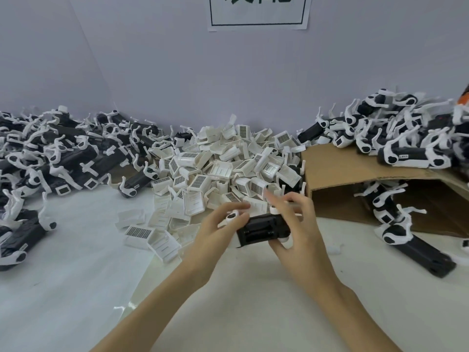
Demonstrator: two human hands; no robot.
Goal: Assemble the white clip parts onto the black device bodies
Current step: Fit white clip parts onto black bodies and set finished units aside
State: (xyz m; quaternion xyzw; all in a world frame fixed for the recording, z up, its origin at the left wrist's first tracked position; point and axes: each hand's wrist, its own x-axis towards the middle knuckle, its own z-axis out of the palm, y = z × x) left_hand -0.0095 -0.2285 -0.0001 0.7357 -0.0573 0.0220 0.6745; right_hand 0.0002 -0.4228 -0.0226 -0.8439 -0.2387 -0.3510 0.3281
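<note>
Holding one black device body [264,231] just above the white counter [76,288], left hand [215,232] pinching its left end with curled fingers, right hand [294,224] gripping the right end, upper fingers spread. Lying just behind: heap of white clip parts [218,168]. Flanking: piled assembled units [63,153] left, more on a cardboard box [342,168] right.

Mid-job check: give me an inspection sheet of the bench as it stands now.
Surface: white tabletop.
Job's things: black plastic device body held in both hands; heap of loose white plastic clip parts behind it.
Clutter: piles of black-and-white units at left and right; brown cardboard box.
Grippers: left hand and right hand grip the body.
Cables: nothing seen.
Surroundings: pale wall with a paper sign.
</note>
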